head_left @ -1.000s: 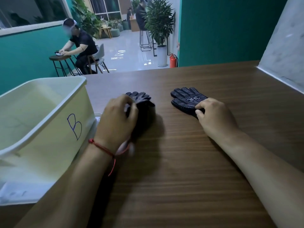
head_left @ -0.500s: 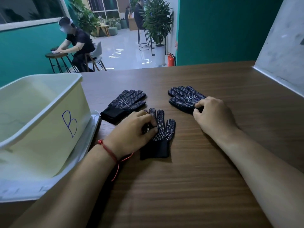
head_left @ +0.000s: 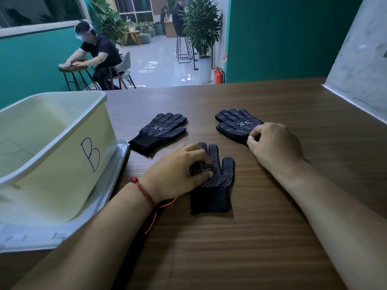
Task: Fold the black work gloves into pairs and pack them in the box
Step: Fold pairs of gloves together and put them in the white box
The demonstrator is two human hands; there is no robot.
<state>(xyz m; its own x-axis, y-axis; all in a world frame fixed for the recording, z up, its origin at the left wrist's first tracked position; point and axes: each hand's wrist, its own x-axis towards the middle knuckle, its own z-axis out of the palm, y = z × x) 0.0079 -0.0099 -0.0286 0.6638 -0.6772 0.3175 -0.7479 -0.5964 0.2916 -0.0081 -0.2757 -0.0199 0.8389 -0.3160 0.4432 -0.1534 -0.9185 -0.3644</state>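
While the left hand pinches the near glove flat on the wooden surface, the right hand grips the far right glove; a third glove lies beside the pale box.

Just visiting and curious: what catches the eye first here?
On the wooden table, the left hand grips the nearest black dotted glove. The right hand pinches the far right glove, and the far left glove lies untouched. A cream box marked B stands at the left.
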